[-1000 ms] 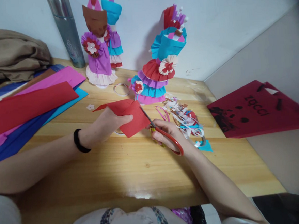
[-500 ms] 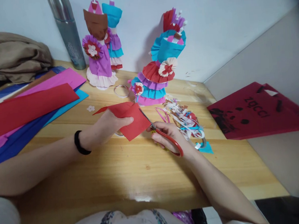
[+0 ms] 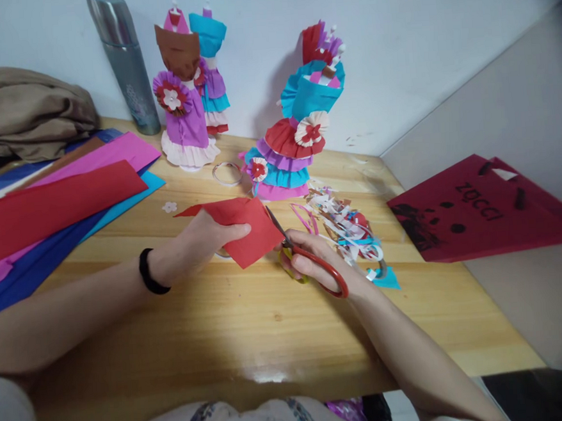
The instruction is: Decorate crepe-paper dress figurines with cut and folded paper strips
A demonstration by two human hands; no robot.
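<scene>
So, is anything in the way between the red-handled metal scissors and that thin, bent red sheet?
Nothing visible. The scissors, in the right hand, lie just beside the red sheet; whether they touch isn't clear.

Red paper [image 3: 254, 238] in the left hand [image 3: 218, 234], scissors [image 3: 321, 268] in the right hand [image 3: 315, 253].

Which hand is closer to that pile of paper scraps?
Right: the right hand, holding scissors, is by the scrap pile's near left side; the left hand, holding red paper, is farther left.
</scene>
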